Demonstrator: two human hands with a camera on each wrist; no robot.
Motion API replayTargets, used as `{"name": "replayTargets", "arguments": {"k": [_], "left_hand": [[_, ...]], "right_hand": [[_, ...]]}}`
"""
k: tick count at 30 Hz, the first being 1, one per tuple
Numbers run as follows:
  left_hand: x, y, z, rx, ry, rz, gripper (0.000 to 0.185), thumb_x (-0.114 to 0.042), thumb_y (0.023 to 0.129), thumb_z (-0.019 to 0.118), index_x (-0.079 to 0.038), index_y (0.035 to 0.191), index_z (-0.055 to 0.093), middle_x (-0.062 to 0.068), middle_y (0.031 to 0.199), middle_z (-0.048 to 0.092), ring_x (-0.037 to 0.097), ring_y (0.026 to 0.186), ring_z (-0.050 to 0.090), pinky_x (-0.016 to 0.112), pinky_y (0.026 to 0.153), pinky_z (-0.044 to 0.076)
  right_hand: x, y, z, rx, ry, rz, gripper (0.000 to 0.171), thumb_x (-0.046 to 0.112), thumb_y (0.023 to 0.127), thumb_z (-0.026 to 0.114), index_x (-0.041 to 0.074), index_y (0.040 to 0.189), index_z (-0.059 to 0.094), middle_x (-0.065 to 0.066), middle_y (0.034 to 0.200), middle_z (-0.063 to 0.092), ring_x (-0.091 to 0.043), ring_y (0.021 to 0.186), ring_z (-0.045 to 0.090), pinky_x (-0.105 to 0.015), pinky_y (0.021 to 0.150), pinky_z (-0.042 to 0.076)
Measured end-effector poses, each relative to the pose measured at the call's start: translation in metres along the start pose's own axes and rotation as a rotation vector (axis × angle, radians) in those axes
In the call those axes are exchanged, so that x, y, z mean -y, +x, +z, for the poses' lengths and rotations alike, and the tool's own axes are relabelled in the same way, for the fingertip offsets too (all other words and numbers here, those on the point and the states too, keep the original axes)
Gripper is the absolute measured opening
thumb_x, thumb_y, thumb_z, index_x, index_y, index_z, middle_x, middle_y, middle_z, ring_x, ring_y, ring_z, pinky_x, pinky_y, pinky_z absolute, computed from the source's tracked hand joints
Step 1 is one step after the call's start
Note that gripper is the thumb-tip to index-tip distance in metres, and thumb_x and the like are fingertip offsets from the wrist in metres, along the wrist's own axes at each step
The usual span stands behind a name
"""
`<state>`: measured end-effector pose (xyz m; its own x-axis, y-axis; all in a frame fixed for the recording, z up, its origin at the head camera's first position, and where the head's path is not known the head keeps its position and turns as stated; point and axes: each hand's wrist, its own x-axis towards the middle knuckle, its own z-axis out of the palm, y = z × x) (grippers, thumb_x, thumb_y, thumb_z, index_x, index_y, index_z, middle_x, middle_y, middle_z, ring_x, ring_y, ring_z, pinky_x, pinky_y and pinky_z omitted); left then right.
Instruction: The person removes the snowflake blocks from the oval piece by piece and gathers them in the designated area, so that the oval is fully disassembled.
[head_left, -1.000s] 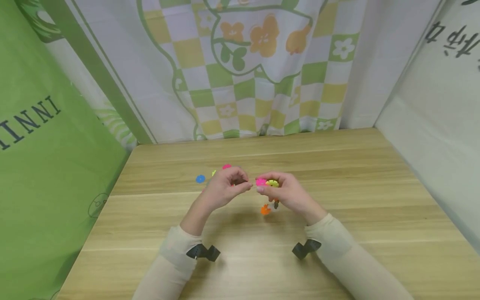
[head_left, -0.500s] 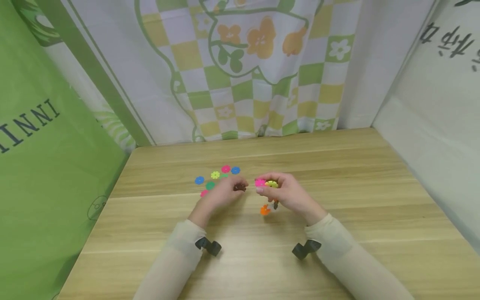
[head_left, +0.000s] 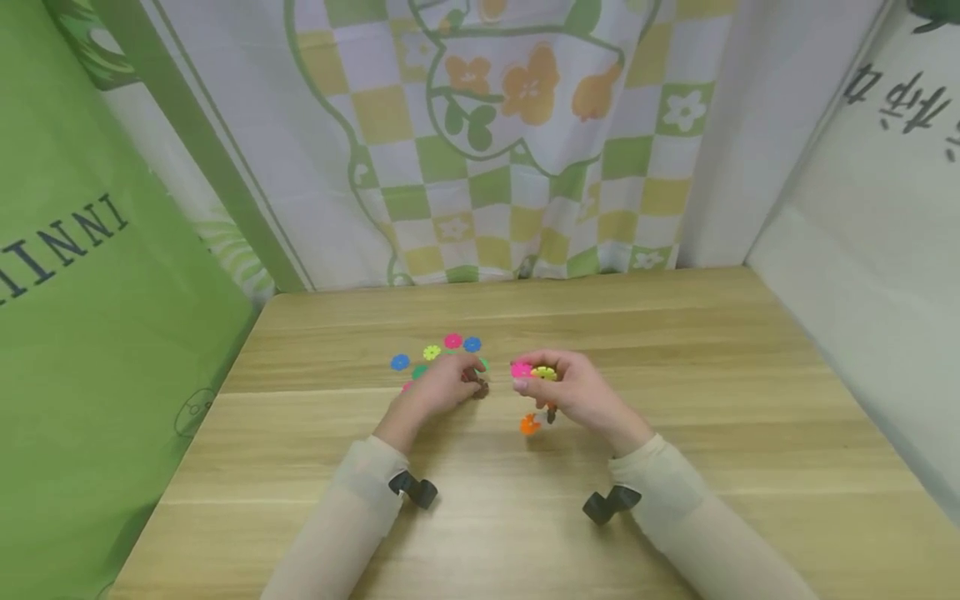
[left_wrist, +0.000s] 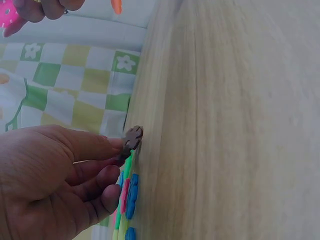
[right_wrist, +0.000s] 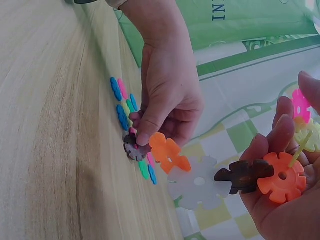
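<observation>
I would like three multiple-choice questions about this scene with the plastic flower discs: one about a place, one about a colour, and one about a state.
1. Where do the loose discs lie on the table?
A. beside the left hand
B. at the table's right edge
C. at the near edge, between the sleeves

2. What colour is the disc that the left hand pinches?
A. white
B. brown
C. yellow

3. In what state is the right hand?
A. flat on the table, holding nothing
B. curled round a cluster of joined discs
C. out of view

Answers:
1 A, the head view shows the blue, pink, yellow and green discs just beyond the left hand.
2 B, the left wrist view shows a brown disc between thumb and finger, at the table surface.
3 B, the right wrist view shows its fingers holding joined orange, white and brown discs.
</observation>
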<state>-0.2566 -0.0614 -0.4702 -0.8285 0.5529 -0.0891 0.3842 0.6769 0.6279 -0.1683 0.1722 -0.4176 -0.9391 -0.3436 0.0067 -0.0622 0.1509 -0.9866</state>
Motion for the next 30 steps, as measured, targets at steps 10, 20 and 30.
{"name": "replayTargets", "arguments": {"k": [10, 20, 30], "left_hand": [[0.001, -0.004, -0.012, -0.055, -0.02, 0.039, 0.028, -0.011, 0.093, 0.067, -0.002, 0.12, 0.065, 0.005, 0.099, 0.066, 0.019, 0.088, 0.063, 0.029, 0.073, 0.054], [-0.03, -0.027, -0.031, -0.114, -0.159, 0.189, 0.026, -0.021, 0.096, 0.065, -0.012, 0.121, 0.066, -0.005, 0.094, 0.065, 0.011, 0.077, 0.062, 0.029, 0.066, 0.053], [-0.066, -0.051, -0.035, -0.185, -0.196, 0.511, 0.02, -0.011, 0.093, 0.069, -0.008, 0.112, 0.069, -0.007, 0.082, 0.064, 0.007, 0.066, 0.056, 0.025, 0.057, 0.05]], "right_hand": [[0.0, 0.004, 0.001, 0.01, -0.009, -0.003, 0.034, 0.027, 0.091, 0.072, 0.008, 0.118, 0.065, -0.013, 0.105, 0.066, -0.021, 0.068, 0.055, -0.031, 0.055, 0.05], [0.001, 0.007, 0.004, 0.016, -0.017, -0.013, 0.037, 0.024, 0.091, 0.072, 0.005, 0.121, 0.064, -0.014, 0.103, 0.064, -0.021, 0.067, 0.056, -0.032, 0.054, 0.052], [-0.003, 0.007, 0.009, 0.019, 0.006, -0.051, 0.036, 0.022, 0.091, 0.072, 0.005, 0.122, 0.065, -0.012, 0.112, 0.062, -0.022, 0.065, 0.056, -0.03, 0.054, 0.051]]}}
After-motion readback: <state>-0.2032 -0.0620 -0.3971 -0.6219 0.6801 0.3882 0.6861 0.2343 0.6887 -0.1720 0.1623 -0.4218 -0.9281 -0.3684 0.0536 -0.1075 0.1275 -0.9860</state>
